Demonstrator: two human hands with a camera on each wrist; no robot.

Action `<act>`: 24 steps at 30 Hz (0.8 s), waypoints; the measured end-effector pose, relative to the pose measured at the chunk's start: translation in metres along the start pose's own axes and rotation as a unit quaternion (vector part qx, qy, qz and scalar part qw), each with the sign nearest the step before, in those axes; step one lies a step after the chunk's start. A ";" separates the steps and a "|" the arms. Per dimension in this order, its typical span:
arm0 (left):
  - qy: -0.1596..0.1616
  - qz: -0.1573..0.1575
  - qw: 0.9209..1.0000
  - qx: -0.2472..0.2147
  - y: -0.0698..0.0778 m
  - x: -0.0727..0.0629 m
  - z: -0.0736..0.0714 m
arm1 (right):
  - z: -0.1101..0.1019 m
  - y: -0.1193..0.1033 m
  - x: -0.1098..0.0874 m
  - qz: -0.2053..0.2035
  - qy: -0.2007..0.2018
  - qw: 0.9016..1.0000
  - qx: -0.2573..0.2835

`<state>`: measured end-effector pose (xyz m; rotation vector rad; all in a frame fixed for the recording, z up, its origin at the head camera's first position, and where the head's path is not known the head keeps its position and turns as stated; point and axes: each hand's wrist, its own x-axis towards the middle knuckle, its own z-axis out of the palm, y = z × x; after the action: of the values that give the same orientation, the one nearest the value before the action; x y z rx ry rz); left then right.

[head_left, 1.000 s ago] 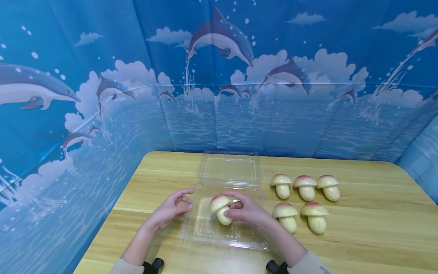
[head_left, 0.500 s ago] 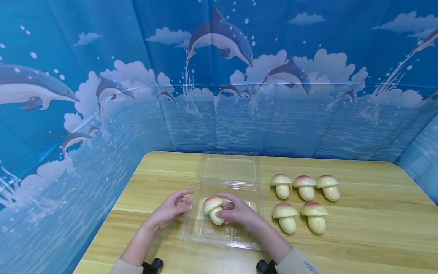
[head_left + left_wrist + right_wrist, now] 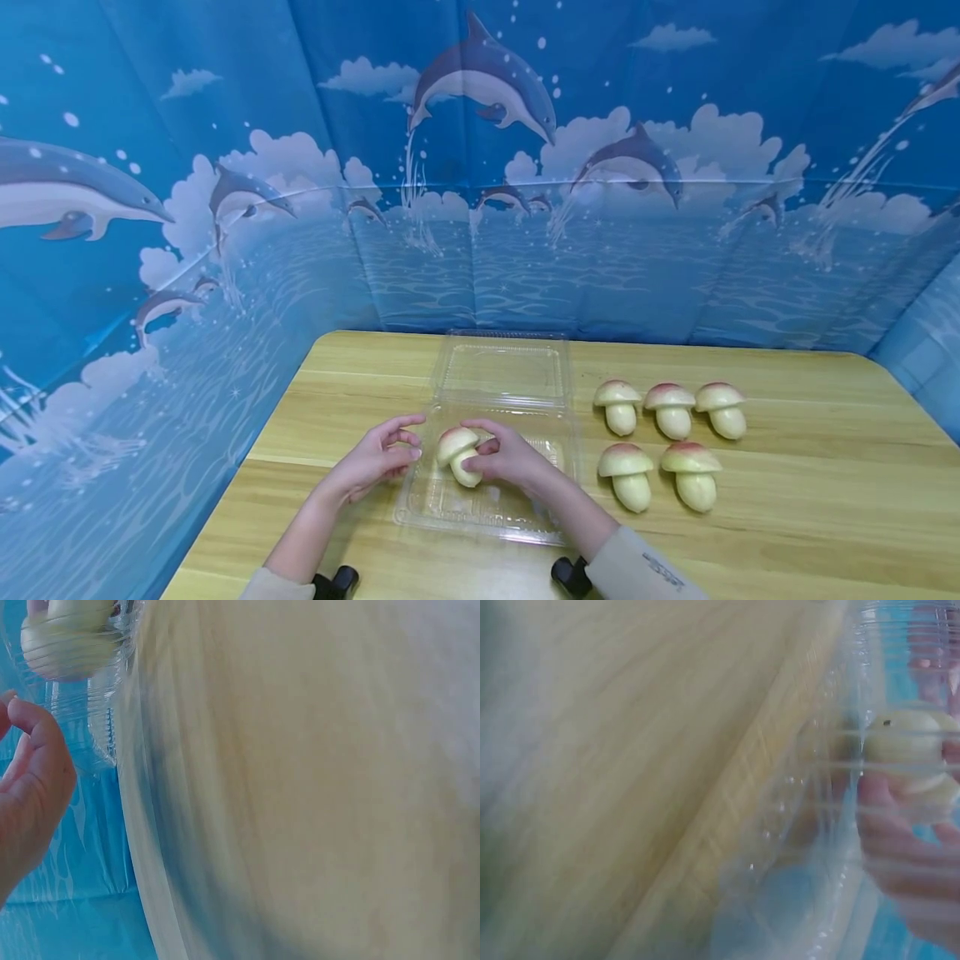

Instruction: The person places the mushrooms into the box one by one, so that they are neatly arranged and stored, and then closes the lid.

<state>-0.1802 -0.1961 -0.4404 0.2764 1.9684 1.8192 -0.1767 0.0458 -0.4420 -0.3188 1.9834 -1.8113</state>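
A cream mushroom with a pink-tinged cap (image 3: 455, 448) is pinched between the thumb and fingers of my right hand (image 3: 512, 460). It tilts over the left half of a clear plastic box (image 3: 480, 523), whose hinged lid (image 3: 502, 371) lies folded back behind it. In the right wrist view the mushroom (image 3: 907, 742) and fingers show through the clear box wall. My left hand (image 3: 372, 457) hovers at the box's left edge, fingers loosely bent and holding nothing. The left wrist view catches part of that hand (image 3: 37, 780) below the box corner.
Several more mushrooms (image 3: 694, 475) lie on the table right of the box, in a back row and a front row. The wooden table (image 3: 810, 500) ends at a blue dolphin-print curtain (image 3: 525, 275) behind and to the left.
My right hand has carried the mushroom leftward over the box, toward its left side. My left hand has stayed in place, and the other mushrooms lie as before.
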 end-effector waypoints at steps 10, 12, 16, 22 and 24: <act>0.003 0.000 1.000 -0.003 -0.001 0.001 0.001 | 0.004 -0.001 0.006 -0.002 0.019 1.000 0.014; 0.003 -0.001 1.000 -0.004 -0.001 0.001 0.001 | 0.004 -0.001 0.007 -0.005 0.023 1.000 0.015; 0.005 -0.001 1.000 -0.006 -0.001 0.001 0.000 | 0.004 0.001 0.008 -0.021 0.034 0.999 0.005; 0.008 -0.002 1.000 -0.002 -0.001 0.001 0.000 | 0.006 0.006 0.011 -0.038 0.050 0.998 -0.026; 0.008 -0.003 1.000 0.000 -0.001 0.000 0.000 | 0.007 0.008 0.012 -0.042 0.054 0.997 -0.033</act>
<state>-0.1797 -0.1959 -0.4419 0.2577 1.9774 1.8233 -0.1831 0.0348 -0.4526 -0.3363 2.1364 -1.8542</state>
